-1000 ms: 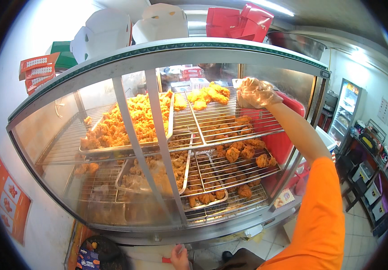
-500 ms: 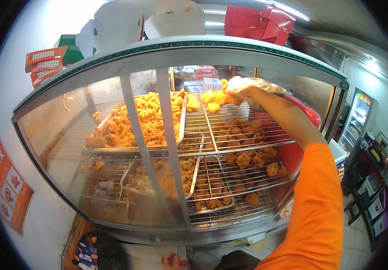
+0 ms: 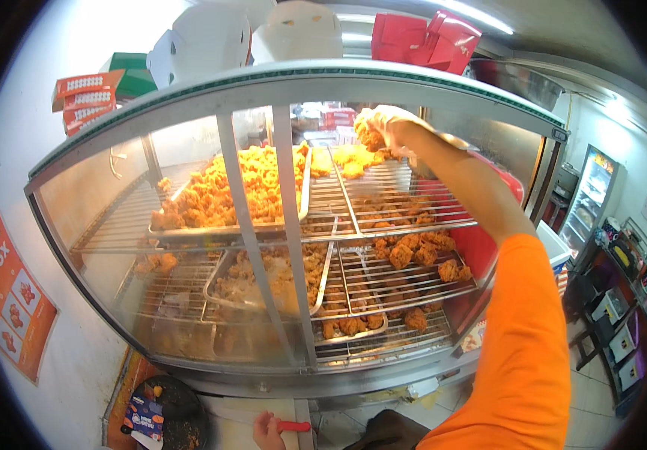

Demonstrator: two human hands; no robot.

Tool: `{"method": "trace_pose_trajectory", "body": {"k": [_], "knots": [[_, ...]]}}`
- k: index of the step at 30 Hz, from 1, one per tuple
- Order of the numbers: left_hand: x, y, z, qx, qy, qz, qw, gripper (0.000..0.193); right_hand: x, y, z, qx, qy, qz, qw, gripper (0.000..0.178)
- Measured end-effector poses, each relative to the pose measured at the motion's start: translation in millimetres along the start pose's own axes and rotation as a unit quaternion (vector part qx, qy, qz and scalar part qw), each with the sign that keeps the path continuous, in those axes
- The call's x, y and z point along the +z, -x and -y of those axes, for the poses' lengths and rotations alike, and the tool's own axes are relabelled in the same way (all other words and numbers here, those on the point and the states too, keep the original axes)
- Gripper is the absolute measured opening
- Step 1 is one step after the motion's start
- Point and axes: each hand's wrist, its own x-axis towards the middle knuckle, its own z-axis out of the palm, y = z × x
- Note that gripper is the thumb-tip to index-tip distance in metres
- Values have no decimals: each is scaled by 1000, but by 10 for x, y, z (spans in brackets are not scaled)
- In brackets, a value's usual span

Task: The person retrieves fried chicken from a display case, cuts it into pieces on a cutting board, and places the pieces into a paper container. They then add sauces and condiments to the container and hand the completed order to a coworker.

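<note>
- Head view: we see the right hand (image 3: 380, 124) (in a clear glove) clenched on a fried chicken piece (image 3: 371, 139) over the top wire rack (image 3: 383, 184), near its back edge.
- Our left hand (image 3: 266, 430) grips a red-handled tool (image 3: 294, 427) below the display case (image 3: 353, 82).

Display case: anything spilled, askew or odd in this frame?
Nothing stands out. Fried chicken sits in trays and on wire racks inside the glass case. The gloved right hand holds a piece over the top rack; the left hand grips a red handle.
</note>
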Motion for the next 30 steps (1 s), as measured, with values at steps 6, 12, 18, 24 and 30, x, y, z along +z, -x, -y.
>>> {"method": "trace_pose_trajectory", "body": {"k": [6,12,18,24,30], "knots": [[-79,276,14,-126,55,-111,984,37,135,19,187,-128,278,12,952,24],[-121,384,166,-131,51,-117,983,36,430,114,382,-58,-96,86,990,31],[83,213,71,-95,56,-81,991,38,260,119,592,-228,333,53,913,36],[9,214,102,-76,66,-93,991,38,39,-112,492,64,185,60,979,28],[-231,391,275,-125,42,-142,981,38,182,-388,14,-123,506,92,849,23]]}}
